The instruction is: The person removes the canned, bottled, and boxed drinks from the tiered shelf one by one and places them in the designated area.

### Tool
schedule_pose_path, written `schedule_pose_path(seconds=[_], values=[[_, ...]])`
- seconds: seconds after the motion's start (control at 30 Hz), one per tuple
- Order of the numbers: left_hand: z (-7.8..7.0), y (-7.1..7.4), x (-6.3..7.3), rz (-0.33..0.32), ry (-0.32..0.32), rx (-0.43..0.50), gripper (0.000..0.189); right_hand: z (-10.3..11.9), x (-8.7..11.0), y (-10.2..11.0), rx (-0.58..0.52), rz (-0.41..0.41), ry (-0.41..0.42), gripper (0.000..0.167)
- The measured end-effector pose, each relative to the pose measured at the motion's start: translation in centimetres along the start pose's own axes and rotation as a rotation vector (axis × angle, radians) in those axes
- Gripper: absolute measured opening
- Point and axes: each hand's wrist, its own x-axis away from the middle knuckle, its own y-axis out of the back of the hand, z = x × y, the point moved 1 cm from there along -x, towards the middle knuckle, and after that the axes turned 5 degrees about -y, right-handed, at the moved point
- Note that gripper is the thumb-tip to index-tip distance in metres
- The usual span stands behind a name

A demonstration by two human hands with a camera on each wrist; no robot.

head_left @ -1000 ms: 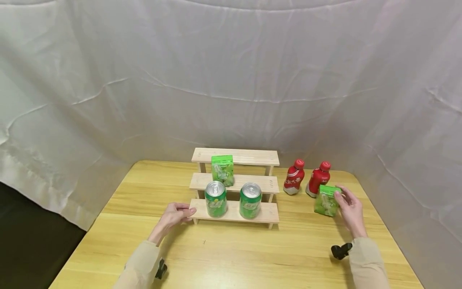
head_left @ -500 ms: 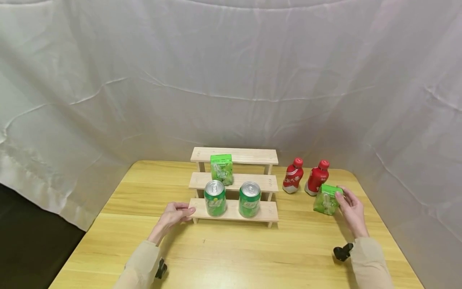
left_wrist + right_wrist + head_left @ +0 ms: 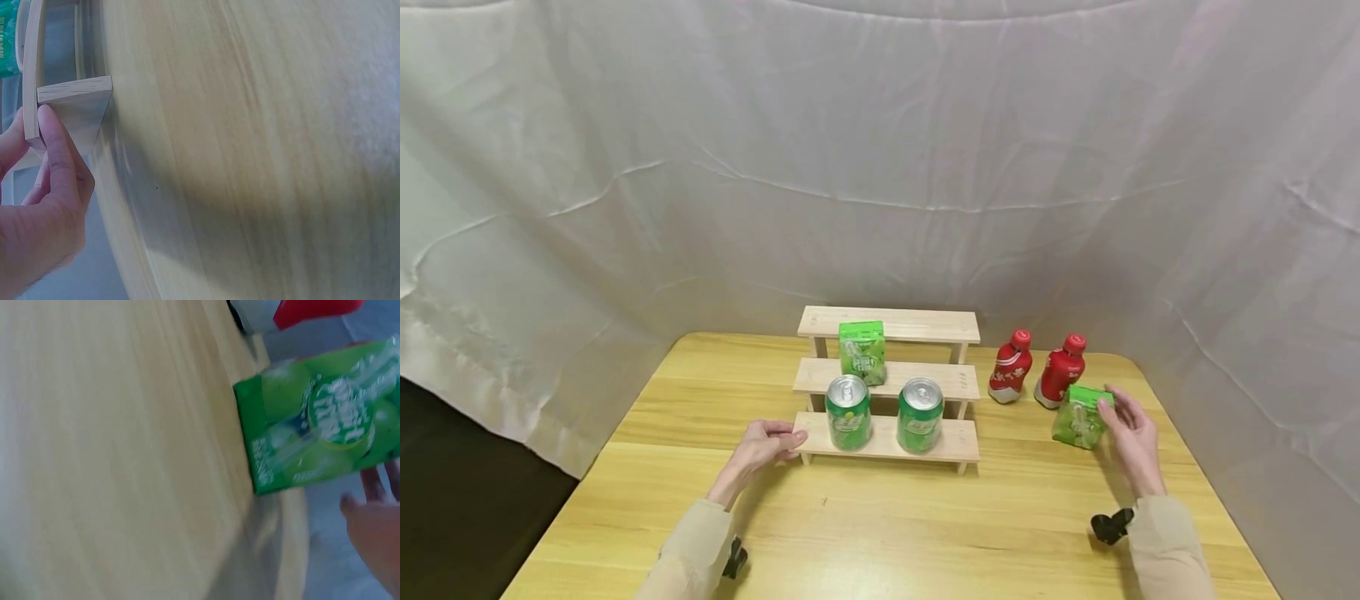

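Note:
In the head view my left hand (image 3: 765,448) pinches the left end of the bottom step of a three-step wooden display stand (image 3: 880,379). The left wrist view shows the thumb above the board (image 3: 32,69) and fingers beneath it. Two green soda cans (image 3: 848,414) stand on the bottom step, and a green drink carton (image 3: 862,353) stands on the middle one. At the right, my right hand (image 3: 1135,442) holds a second green drink carton (image 3: 1081,417) by its right side, thumb in front. From the right wrist, this carton (image 3: 325,419) fills much of the view; its hold is partly hidden.
Two red bottles (image 3: 1011,367) stand between the stand and the right-hand carton, the nearer one just behind that carton. The wooden table (image 3: 895,525) meets grey cloth walls (image 3: 880,167) at the back and sides. A black wrist camera (image 3: 1111,527) sits at the right cuff.
My right hand has shifted very slightly rightward at the carton, which stays in nearly the same spot. The left hand keeps its hold on the stand.

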Motion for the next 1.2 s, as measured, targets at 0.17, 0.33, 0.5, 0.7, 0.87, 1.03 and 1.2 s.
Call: schedule_pose_path(seconds=[0.17, 0.33, 0.5, 0.7, 0.87, 1.03, 1.2], values=[[-0.1, -0.1, 0.1, 0.003, 0.005, 0.005, 0.047, 2.0, 0.1, -1.5, 0.017, -0.137, 0.042, 0.048], [0.0, -0.2, 0.2, 0.007, 0.003, 0.009, 0.047, 4.2, 0.4, -3.0, 0.004, -0.169, 0.113, 0.044], [0.0, -0.3, 0.1, 0.010, 0.006, 0.019, 0.046, 6.3, 0.9, -4.6, 0.005, -0.179, 0.162, 0.037], [0.0, -0.3, 0.1, 0.016, 0.007, 0.007, 0.048, 9.6, 1.8, -6.7, 0.111, -0.115, 0.242, 0.046], [-0.2, -0.3, 0.2, 0.016, 0.011, -0.003, 0.049, 12.8, 1.9, -8.6, 0.210, -0.020, 0.262, 0.049], [-0.3, -0.2, 0.2, 0.012, 0.018, 0.001, 0.049, 15.7, 1.6, -10.7, 0.261, 0.094, 0.285, 0.054], [-0.3, 0.0, 0.3, 0.012, 0.020, -0.001, 0.050, 18.1, 1.2, -13.4, 0.305, 0.215, 0.306, 0.057]])
